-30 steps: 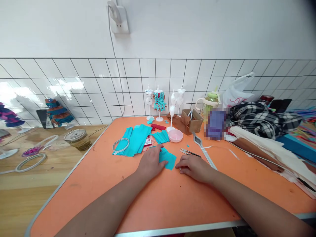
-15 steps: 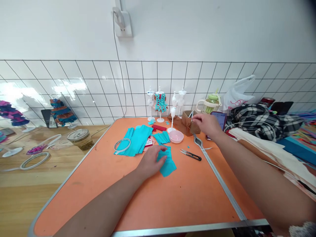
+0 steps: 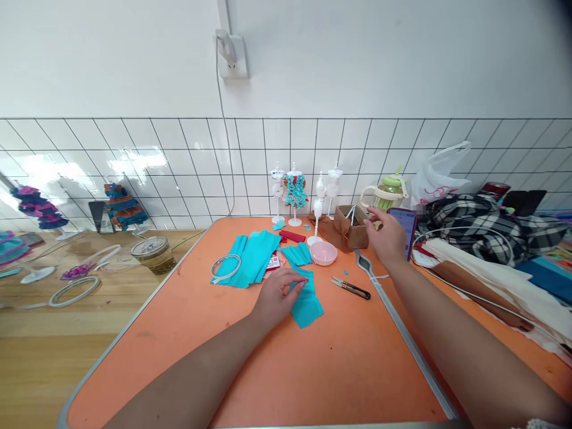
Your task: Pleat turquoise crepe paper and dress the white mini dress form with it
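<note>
My left hand [image 3: 279,298] rests over a turquoise crepe strip [image 3: 306,307] on the orange table, its thumb and fingertips closed together; anything between them is too small to make out. My right hand [image 3: 385,235] is raised at the right of a small cardboard box [image 3: 357,234] that holds white sticks, with its thumb and fingers pinched; what they hold, if anything, is unclear. A pink bowl [image 3: 323,254] and black-handled snips [image 3: 351,288] lie between the hands. Behind stands a small mannequin [image 3: 295,190] dressed in turquoise and red ruffles.
Larger turquoise sheets [image 3: 254,256] carry a tape roll [image 3: 226,268] at the left. White mannequins [image 3: 318,205] stand near the tiled wall. At the right are a phone [image 3: 404,229], a green-lidded bottle [image 3: 389,192] and plaid cloth [image 3: 469,223]. A glass jar [image 3: 154,255] sits on the wooden table.
My right hand has moved from the front of the box to its right side, uncovering the white sticks. My left hand stays over the strip. The view has shifted slightly.
</note>
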The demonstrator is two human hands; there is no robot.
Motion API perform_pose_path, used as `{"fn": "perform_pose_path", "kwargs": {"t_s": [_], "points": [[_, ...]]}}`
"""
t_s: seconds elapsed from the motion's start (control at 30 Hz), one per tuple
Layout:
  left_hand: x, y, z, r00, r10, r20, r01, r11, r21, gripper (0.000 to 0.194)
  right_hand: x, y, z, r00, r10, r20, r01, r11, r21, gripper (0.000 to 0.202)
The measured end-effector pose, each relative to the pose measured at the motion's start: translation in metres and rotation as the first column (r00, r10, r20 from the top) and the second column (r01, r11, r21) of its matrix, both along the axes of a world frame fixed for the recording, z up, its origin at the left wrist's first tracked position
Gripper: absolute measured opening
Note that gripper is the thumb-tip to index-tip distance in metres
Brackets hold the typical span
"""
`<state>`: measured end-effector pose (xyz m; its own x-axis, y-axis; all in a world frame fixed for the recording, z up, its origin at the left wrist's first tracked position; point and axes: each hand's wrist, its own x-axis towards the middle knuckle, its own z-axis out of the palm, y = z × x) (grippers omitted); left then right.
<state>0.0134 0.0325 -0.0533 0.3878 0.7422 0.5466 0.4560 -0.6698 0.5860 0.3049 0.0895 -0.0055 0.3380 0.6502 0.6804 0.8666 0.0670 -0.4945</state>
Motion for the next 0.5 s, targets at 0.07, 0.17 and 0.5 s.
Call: {"fn": "perform_pose_path", "kwargs": {"t_s": [0.07,0.17,0.5], "points": [[0.002,-0.002,0.002,0.999,0.004,0.036,-0.004,1.0,0.006,0.016,-0.023,-0.029,-0.01,0.989,0.147,0.0,-0.146,0.987,0.064,0.034],[0.006,-0.006,0.003,0.998,-0.008,0.056,0.007,1.0,0.01,0.015,-0.059,-0.066,-0.02,0.869,0.491,-0.062,-0.494,0.867,-0.065,0.029],[0.01,-0.013,0.003,0.995,-0.043,0.087,0.038,0.998,0.058,0.011,-0.093,-0.087,-0.026,0.702,0.672,-0.235,-0.712,0.665,-0.226,0.019]]}}
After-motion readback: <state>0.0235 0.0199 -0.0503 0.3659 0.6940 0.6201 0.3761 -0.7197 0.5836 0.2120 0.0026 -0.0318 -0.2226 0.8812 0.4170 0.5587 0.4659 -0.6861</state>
